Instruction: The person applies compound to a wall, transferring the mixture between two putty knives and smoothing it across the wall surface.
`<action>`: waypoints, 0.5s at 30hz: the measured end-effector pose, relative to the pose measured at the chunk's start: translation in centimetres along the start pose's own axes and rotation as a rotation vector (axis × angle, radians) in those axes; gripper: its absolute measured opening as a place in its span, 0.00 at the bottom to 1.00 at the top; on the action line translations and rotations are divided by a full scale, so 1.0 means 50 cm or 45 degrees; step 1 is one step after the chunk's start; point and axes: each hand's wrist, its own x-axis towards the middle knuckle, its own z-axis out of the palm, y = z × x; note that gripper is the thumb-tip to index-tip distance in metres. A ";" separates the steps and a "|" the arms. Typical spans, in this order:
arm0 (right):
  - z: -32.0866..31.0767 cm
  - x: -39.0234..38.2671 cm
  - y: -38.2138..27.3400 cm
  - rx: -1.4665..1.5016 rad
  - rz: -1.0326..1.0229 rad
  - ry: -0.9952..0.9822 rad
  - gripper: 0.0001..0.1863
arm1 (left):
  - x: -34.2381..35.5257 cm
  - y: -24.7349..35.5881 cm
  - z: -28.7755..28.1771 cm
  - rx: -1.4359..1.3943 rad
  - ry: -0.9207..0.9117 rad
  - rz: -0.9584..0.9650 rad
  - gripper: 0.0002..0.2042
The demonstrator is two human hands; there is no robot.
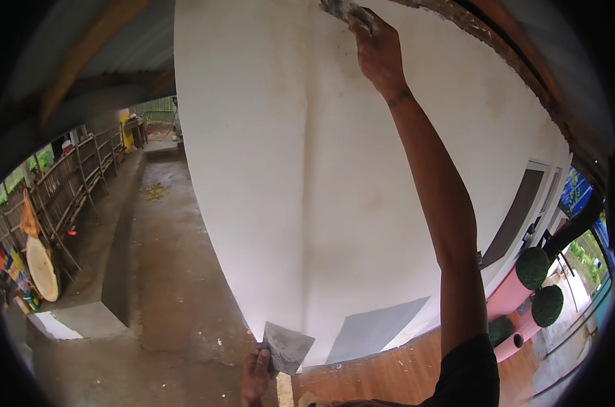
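High on the white wall (253, 156), my right hand (381, 60) is closed around a putty knife (341, 9), its blade near the wall's upper part and partly cut off by the picture's top edge. Down by the wall's lower edge, my left hand (255, 376) grips a second, wide putty knife (288, 347). That blade is grey, smeared and flares out to a broad edge. A faint brownish vertical band runs down the wall between the two hands. A grey painted patch (375, 329) covers the wall's base.
A rough brown beam (518, 57) borders the wall's top. At the right are a door (518, 210) and pink cylinders (511, 292) with green round tops. A concrete walkway (175, 271), a wooden railing (84, 169) and an oval wooden slab (42, 269) lie to the left.
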 end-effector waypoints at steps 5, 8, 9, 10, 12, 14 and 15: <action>0.011 0.019 -0.013 -0.128 -0.230 0.119 0.19 | -0.005 0.008 -0.001 0.029 0.020 -0.048 0.19; -0.002 0.034 -0.053 -0.693 -0.904 0.194 0.18 | -0.008 -0.001 -0.008 0.037 0.048 -0.039 0.19; 0.006 0.038 -0.063 -0.683 -0.906 0.193 0.18 | -0.008 -0.005 -0.008 0.035 0.057 -0.036 0.19; 0.017 0.041 -0.072 -0.783 -1.015 0.196 0.17 | -0.007 -0.009 -0.008 0.061 0.074 -0.033 0.19; 0.038 0.046 -0.081 -0.891 -1.127 0.188 0.17 | -0.003 -0.014 -0.002 0.080 0.083 -0.035 0.19; 0.064 0.056 -0.083 -0.994 -1.245 0.180 0.15 | 0.008 -0.015 0.012 -0.016 0.070 -0.001 0.18; 0.071 0.049 -0.080 -0.999 -1.253 0.173 0.15 | 0.011 -0.021 0.011 -0.026 0.063 -0.002 0.18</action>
